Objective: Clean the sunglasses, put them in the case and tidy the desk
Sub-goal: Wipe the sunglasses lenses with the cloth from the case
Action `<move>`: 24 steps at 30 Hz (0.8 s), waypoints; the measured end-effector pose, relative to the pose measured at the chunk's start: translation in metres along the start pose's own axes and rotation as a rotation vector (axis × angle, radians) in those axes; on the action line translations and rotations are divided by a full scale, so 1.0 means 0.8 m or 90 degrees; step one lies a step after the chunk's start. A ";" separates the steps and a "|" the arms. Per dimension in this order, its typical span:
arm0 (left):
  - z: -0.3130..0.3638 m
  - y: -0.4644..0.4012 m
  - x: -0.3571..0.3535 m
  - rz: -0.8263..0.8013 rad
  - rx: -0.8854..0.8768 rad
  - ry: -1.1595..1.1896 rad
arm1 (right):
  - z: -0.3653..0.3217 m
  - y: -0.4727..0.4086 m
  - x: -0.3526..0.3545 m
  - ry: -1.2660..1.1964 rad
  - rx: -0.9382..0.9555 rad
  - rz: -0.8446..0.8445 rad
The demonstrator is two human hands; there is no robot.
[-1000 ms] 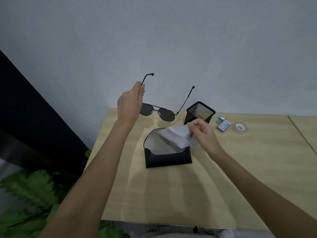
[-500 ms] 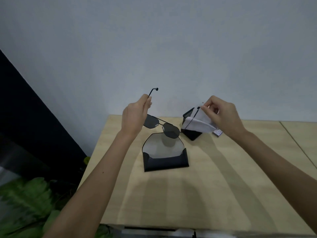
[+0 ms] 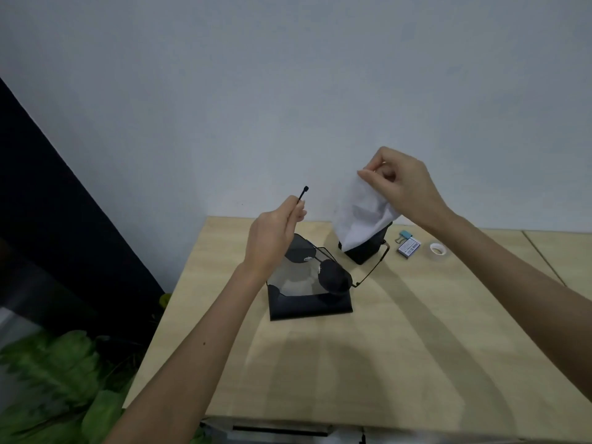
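My left hand [image 3: 274,237] pinches one temple of the black sunglasses [image 3: 333,277], which hang in the air with dark lenses over the open black case [image 3: 309,307]. The case lies on the wooden desk [image 3: 368,363] with its flap raised and its pale lining showing. My right hand [image 3: 400,184] is raised higher, to the right, and grips a white cleaning cloth [image 3: 358,216] that hangs down unfolded. The cloth is apart from the sunglasses.
Behind the cloth stands a black mesh pen holder [image 3: 368,248], partly hidden. To its right lie a blue binder clip [image 3: 404,235], a small blue-white box [image 3: 409,248] and a roll of clear tape [image 3: 438,250]. Green leaves [image 3: 64,373] sit beyond the desk's left edge.
My right hand has lifted the cloth from the case up into the air, where it now hangs open. My left hand has lowered the sunglasses toward the case.
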State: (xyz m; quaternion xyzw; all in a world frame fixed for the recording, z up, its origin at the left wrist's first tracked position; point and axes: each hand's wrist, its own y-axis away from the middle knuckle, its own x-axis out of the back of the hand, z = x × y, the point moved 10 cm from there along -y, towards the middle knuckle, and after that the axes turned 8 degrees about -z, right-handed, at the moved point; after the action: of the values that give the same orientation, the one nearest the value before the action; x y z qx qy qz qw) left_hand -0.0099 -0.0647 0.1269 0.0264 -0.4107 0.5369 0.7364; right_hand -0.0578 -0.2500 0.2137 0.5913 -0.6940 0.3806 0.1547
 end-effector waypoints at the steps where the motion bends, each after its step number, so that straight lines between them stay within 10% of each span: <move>1: -0.001 0.002 -0.003 0.000 0.002 0.004 | -0.006 -0.002 -0.007 -0.028 -0.009 -0.034; 6: 0.000 0.006 -0.006 0.023 -0.002 0.039 | -0.033 0.007 -0.052 -0.278 -0.056 -0.270; 10: 0.003 0.006 0.006 0.072 -0.006 0.072 | -0.006 0.020 -0.076 -0.186 -0.098 -0.348; 24: 0.032 0.006 -0.004 0.035 -0.037 0.168 | 0.149 0.086 -0.127 -0.289 -0.394 -0.166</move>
State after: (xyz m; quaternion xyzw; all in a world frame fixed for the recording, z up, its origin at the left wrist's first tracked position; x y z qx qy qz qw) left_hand -0.0287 -0.0772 0.1399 -0.0770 -0.3265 0.5434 0.7695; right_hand -0.0686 -0.2627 0.0435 0.6689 -0.7115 -0.0092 0.2152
